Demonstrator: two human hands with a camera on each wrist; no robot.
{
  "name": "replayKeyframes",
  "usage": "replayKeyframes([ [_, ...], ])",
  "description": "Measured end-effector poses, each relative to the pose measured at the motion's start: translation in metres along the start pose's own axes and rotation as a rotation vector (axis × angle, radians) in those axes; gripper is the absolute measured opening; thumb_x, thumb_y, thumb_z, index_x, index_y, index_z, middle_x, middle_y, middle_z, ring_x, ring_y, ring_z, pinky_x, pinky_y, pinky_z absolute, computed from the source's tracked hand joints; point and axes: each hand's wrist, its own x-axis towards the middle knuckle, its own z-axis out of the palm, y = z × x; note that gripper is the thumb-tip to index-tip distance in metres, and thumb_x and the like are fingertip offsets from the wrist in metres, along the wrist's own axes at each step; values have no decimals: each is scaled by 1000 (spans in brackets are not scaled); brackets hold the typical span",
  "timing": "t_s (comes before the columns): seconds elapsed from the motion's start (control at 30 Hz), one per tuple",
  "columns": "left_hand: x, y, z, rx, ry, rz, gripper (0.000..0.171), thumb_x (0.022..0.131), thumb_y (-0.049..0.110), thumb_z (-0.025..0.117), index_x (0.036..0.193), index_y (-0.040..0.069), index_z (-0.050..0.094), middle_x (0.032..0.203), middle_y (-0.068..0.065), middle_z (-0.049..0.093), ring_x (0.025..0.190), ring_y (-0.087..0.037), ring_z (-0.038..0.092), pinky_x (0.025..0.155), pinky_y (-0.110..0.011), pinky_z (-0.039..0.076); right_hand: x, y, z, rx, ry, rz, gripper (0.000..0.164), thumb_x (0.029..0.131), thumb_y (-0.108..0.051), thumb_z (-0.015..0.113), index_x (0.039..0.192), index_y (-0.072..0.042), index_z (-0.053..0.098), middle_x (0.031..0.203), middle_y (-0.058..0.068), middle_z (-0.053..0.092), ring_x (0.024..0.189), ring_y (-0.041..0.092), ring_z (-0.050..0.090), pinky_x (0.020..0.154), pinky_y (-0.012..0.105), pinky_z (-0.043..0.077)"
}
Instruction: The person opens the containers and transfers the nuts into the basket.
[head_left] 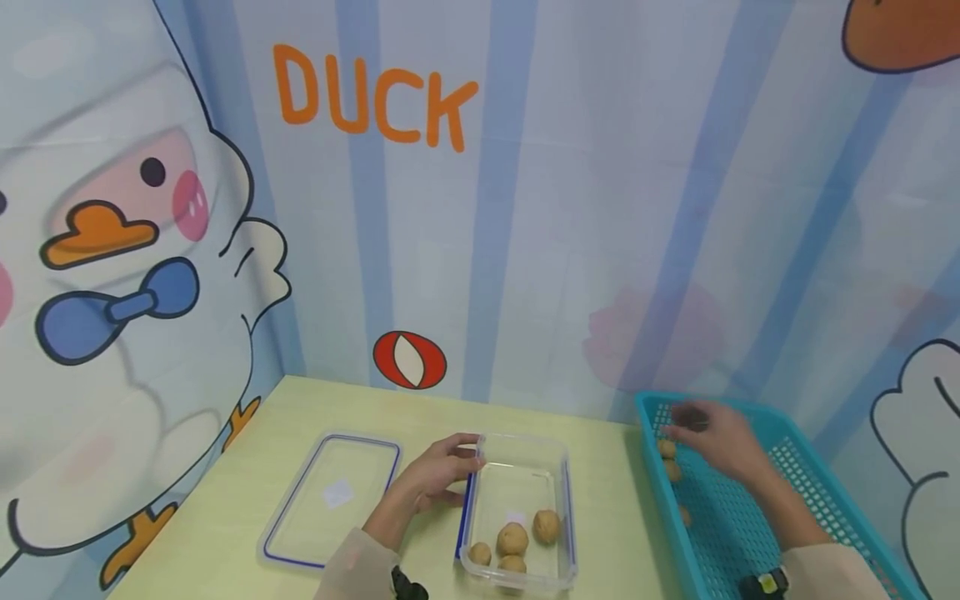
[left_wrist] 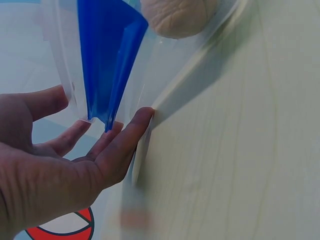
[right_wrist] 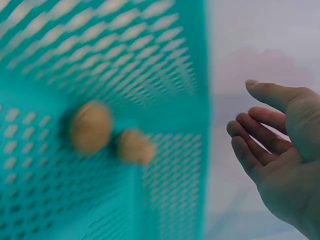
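Observation:
My left hand [head_left: 438, 473] holds the rear left corner of a clear plastic box [head_left: 566, 500], with the thumb and fingers around its blue side latch [left_wrist: 107, 55]. Several walnuts [head_left: 546, 527] lie in the near half of this box. Over the far left part of a turquoise basket [head_left: 806, 467] is my right hand [head_left: 716, 437]. Its fingers are loosely bent and nothing sits between them in the right wrist view. Below it, walnuts [right_wrist: 91, 127] lie along the basket's left side; part of the basket is hidden by the right arm.
To the box's left a clear lid [head_left: 330, 500] with a blue seal lies flat on the pale wooden table [head_left: 611, 492]. Behind the table hangs a striped duck-print curtain [head_left: 562, 208]. The basket's raised mesh walls stand at the right.

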Motion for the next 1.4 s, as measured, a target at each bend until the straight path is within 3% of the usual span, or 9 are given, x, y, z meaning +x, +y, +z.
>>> replayKeyframes([
  [0.23,-1,2,1,-10,-1,-11,57,105,20,67,156,6,47,151,-21,52,137,-47,53,94,-58,58,5,-67,-1,100,61,-167,43,100,-22,76,134,2,66,126,21,71,116,41,69,95,57,57],
  [0.4,-1,1,2,-5,4,-7,58,105,21,69,156,6,48,151,-22,52,135,-45,55,93,-57,59,7,-105,23,133,37,-270,37,98,-20,79,128,-1,70,121,14,73,111,32,71,95,49,59],
  [0.53,-1,0,2,-17,-1,-4,57,105,19,68,156,5,47,150,-22,52,133,-43,57,92,-55,59,5,-125,48,176,-29,-322,31,97,-20,80,123,-6,72,116,7,73,107,29,71,94,42,60],
  [0.67,0,0,2,-24,-8,-3,56,105,18,67,156,5,47,149,-22,53,132,-42,58,91,-55,60,1,-134,74,195,-119,-368,29,97,-21,81,121,-7,73,112,1,72,104,28,72,92,37,60],
  [1.0,0,1,2,-21,-13,1,57,105,19,67,156,5,47,149,-23,53,133,-45,57,94,-60,58,-11,-144,124,174,-375,-361,31,93,-23,84,118,-6,74,110,3,73,100,21,70,90,43,60],
  [1.17,0,1,1,-9,-13,6,54,106,18,66,155,5,48,148,-23,55,131,-44,59,94,-62,58,-16,-144,141,158,-431,-380,29,93,-18,84,114,0,75,109,11,75,97,17,71,87,37,61],
  [1.4,1,0,1,-18,-21,15,54,106,18,66,155,4,48,148,-23,55,132,-45,58,94,-62,57,-19,-142,154,39,-435,-453,26,92,-21,84,110,-2,77,102,4,75,93,7,69,85,27,58],
])
